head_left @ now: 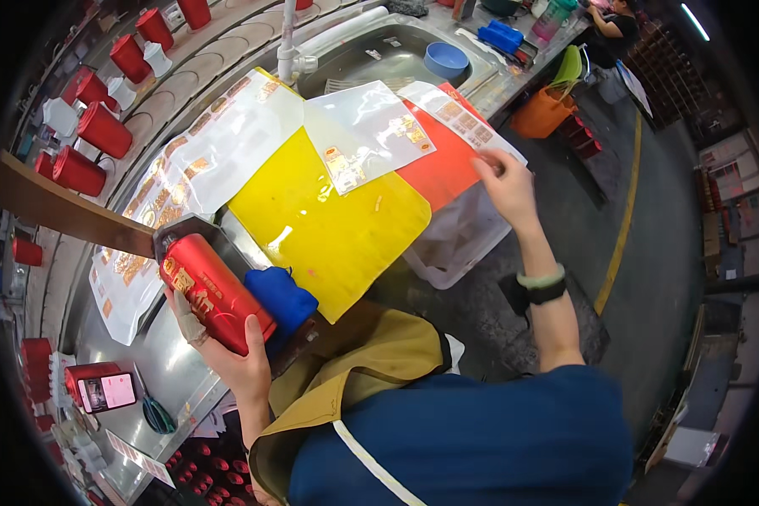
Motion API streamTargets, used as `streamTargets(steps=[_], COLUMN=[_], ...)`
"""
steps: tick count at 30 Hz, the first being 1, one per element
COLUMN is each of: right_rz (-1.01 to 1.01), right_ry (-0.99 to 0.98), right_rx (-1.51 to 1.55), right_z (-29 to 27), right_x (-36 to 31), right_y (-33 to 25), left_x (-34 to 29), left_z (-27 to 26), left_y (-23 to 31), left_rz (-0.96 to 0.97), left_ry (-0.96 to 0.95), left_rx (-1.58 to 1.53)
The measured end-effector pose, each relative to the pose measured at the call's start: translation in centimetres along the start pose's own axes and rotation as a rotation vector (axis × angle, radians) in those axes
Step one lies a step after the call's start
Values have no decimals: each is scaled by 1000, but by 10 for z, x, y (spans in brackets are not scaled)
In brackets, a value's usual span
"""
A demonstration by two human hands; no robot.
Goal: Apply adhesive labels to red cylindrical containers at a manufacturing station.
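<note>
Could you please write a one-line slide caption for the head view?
Left hand holding a gold-decorated red cylindrical vessel, right hand at the edge of a decal sheet.

Gold label (192,287) on red bottle (232,308) & gold-printed decal sheet (367,126), txt too sm. to read.

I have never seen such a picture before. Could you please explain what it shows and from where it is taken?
No machine works here: you see a person's own two hands. A wide fisheye camera on the head looks down, so straight edges bend. The left hand holds a shiny red cylindrical container with gold print; beside it is a crumpled blue cloth. The right hand is at the edge of a white sheet with small printed labels; whether it pinches it, I cannot tell. A flat yellow sheet lies in the middle, partly under a white sheet with gold designs.
</note>
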State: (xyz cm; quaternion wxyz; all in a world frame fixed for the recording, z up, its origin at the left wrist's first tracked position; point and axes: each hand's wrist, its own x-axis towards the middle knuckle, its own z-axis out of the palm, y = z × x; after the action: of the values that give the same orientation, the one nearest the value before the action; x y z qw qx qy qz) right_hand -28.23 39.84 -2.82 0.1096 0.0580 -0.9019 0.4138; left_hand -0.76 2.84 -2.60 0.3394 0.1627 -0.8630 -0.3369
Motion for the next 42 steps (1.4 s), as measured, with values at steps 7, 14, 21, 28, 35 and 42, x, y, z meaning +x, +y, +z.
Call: streamTargets(steps=[7,14,21,28,35,42], right_rz=[-65,121,115,108,-468,-1077], right_ry=[-361,-359,-393,-456,-457,-826], right_rx=[-346,-280,-374,-635,-364,-641], right_z=[67,80,85,56,112,227], right_x=[85,88,99,134,192,256], right_y=[-40,-23,-19,-24,-73,-84], left_x=[-4,-3,-2,-1,-3,-5], left_z=[4,6,6,7,2,3], left_y=[-5,-5,-3,-3,-3,-4], left_rz=[0,-8,-49,-59,-85,-117], left_ry=[58,76,70,67,45,36], left_rx=[-4,-12,-17,-37,15,48])
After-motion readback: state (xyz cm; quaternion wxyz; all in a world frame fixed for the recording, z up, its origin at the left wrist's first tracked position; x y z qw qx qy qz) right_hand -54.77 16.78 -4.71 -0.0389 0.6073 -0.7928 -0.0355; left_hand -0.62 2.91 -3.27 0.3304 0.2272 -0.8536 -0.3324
